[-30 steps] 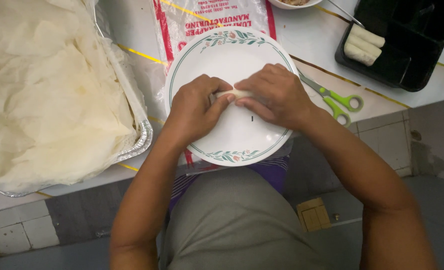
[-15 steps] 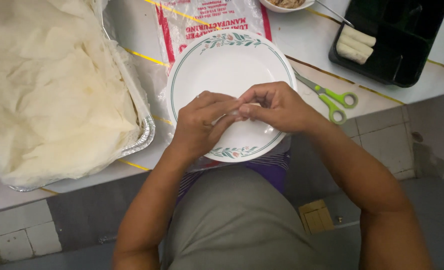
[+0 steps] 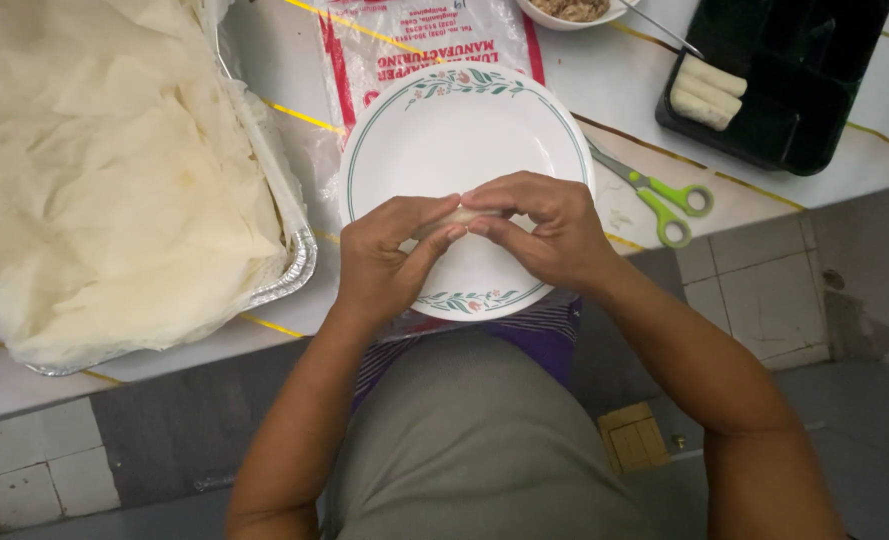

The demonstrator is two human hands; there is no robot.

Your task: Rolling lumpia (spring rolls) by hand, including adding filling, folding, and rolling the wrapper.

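Observation:
Both hands meet over a white plate with a floral green rim. My left hand and my right hand pinch a thin pale roll of wrapper between their fingertips, held just above the plate's lower half. Most of the roll is hidden by my fingers. The plate rests on a red and white plastic wrapper packet.
A foil tray at left holds a heap of thin pale wrapper sheets. Green-handled scissors lie right of the plate. A black tray at top right holds three finished rolls. A bowl of filling sits at the top edge.
My hands have drawn toward me, from the plate's middle to its lower half, still working the roll between the fingertips.

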